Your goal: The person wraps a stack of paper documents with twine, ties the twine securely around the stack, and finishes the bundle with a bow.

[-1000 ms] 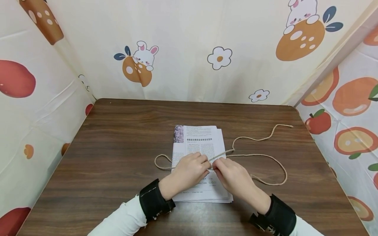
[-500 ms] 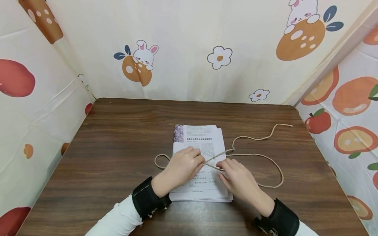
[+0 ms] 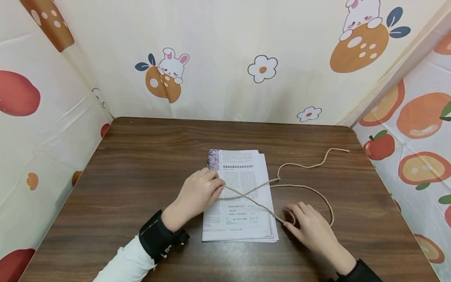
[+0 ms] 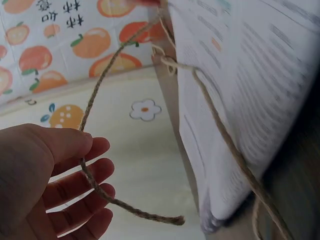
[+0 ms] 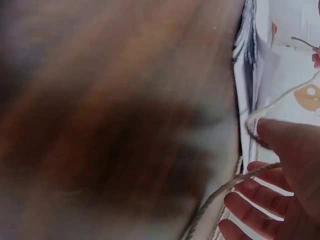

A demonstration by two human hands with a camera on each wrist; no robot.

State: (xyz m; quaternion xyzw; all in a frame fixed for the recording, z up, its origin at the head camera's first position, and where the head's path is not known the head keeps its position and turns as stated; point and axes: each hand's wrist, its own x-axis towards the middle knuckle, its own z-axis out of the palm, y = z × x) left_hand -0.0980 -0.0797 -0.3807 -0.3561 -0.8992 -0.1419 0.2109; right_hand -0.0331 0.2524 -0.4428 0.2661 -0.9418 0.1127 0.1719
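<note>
A folded newspaper stack lies on the table with a thin twine rope passing across it; two strands cross near its middle. My left hand is over the paper's left edge and pinches the rope between thumb and index finger. In the left wrist view a short frayed rope end hangs past those fingers, the others loosely bent. To the right of the stack, my right hand holds the same strand, its thumb hooked against the rope in the right wrist view.
Two more lengths of rope trail over the right side of the brown wooden table. Printed cloth hangs behind the table and along both sides. Black bands are round the wrists.
My hands have moved apart from the paper's middle, the left up and leftward, the right down and rightward past the paper's edge. The strand between them is now drawn out across the stack.
</note>
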